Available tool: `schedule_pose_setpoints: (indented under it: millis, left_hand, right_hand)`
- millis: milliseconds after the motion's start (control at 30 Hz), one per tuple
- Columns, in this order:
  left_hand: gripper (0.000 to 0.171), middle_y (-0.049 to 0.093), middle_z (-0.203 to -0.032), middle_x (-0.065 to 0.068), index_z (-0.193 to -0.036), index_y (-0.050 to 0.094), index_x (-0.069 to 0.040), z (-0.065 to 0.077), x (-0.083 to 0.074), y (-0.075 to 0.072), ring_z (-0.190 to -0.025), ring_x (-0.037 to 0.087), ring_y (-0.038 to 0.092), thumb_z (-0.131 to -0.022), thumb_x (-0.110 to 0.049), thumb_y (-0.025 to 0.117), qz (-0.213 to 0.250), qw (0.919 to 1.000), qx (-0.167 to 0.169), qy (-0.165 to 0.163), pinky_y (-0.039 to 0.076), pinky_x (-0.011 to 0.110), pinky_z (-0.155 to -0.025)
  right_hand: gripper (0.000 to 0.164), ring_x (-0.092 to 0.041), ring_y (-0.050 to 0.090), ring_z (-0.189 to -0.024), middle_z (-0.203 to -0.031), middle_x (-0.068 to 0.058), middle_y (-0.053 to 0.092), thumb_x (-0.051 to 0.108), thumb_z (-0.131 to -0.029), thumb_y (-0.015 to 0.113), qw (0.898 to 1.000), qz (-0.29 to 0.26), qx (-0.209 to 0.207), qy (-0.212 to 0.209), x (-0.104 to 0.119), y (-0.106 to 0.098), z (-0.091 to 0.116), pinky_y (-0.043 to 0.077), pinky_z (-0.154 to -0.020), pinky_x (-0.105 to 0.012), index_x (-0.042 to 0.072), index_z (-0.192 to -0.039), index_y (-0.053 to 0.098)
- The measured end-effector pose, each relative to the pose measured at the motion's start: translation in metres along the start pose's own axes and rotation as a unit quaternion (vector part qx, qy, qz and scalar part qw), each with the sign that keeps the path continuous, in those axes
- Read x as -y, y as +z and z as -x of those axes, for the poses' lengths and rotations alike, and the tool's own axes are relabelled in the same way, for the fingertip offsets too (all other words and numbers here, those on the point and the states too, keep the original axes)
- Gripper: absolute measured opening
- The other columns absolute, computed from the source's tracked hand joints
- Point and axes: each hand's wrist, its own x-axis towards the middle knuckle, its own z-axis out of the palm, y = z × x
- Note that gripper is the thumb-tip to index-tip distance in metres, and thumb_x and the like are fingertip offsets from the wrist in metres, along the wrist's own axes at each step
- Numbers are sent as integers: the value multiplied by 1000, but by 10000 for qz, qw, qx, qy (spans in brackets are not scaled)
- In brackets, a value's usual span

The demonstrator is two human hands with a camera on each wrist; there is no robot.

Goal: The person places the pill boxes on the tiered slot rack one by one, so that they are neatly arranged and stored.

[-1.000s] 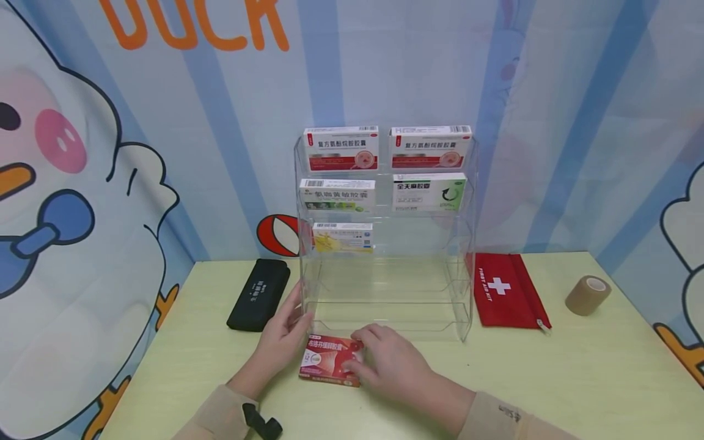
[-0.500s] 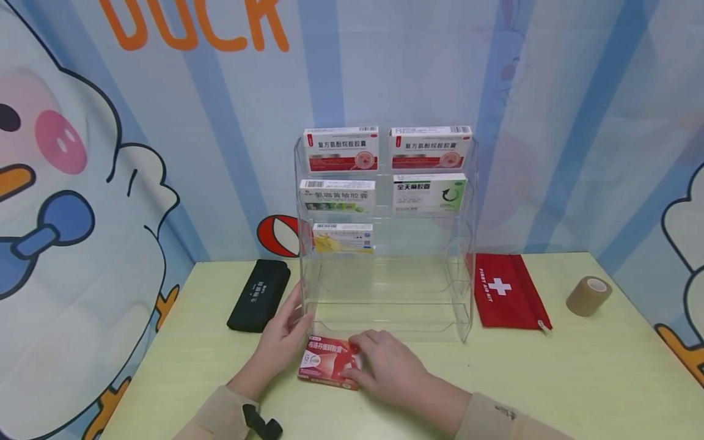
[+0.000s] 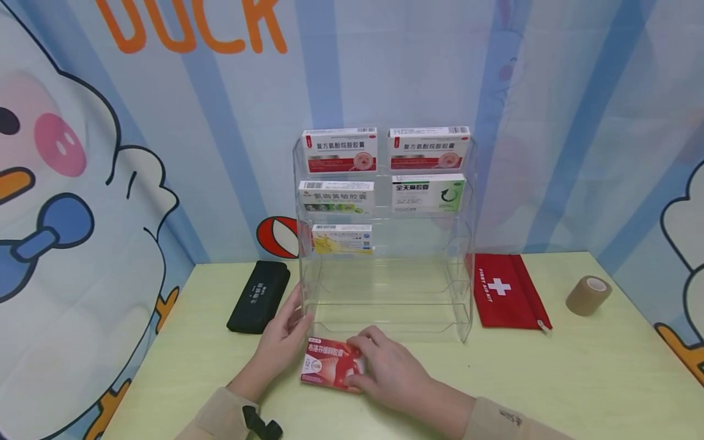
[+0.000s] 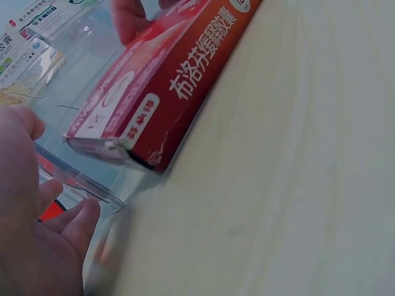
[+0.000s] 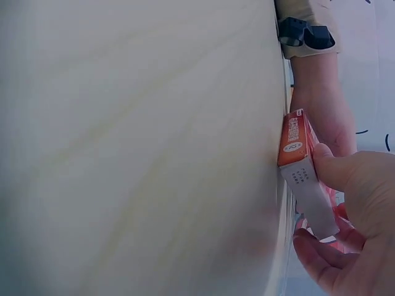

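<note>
My right hand (image 3: 397,374) grips a red medicine box (image 3: 326,362) by its right end, thumb at the near edge and fingers at the far edge. The box's white end panel (image 5: 310,194) faces the right wrist camera. Whether its underside touches the table cannot be told. At the lower left side of a clear tiered display rack (image 3: 385,313), my left hand (image 3: 279,337) holds the side edge between thumb and fingers; some fingertips are hidden behind it. In the left wrist view, the medicine box (image 4: 148,86) appears close up beside my left hand (image 4: 43,246).
Several medicine boxes stand on the upper tiers, among them a green-and-white box (image 3: 428,193) and a yellow-and-white box (image 3: 342,239). A black case (image 3: 258,297) lies left of the rack. To the right are a red first aid pouch (image 3: 508,291) and a tan tape roll (image 3: 587,296).
The red medicine box has moved slightly toward me and tipped, so its near side edge shows less. My right hand shifted with it. My left hand stays at the rack's side.
</note>
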Motion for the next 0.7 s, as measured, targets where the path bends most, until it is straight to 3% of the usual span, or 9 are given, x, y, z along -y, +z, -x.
schedule_pose_setpoints:
  millis: [400, 700]
  left_hand:
    - [75, 43, -177, 10, -176, 25, -40, 1, -1, -1, -157, 40, 52, -113, -21, 63, -65, 10000, -26, 0, 50, 53, -122]
    - [75, 42, -177, 13, -177, 25, -35, 0, -3, 0, -156, 42, 53, -113, -21, 62, -93, 10000, -17, 20, 50, 54, -122]
  right_hand:
    - [29, -5, 73, -93, -117, 2, 77, 21, -96, 87, 9956, -521, -529, -570, -6, -20, 3, 66, -83, -22, 15, -122, 76]
    - [26, -10, 78, -96, -113, 1, 81, 16, -95, 87, 9924, -394, -722, -918, -10, -52, 5, 68, -84, -23, 13, -119, 76]
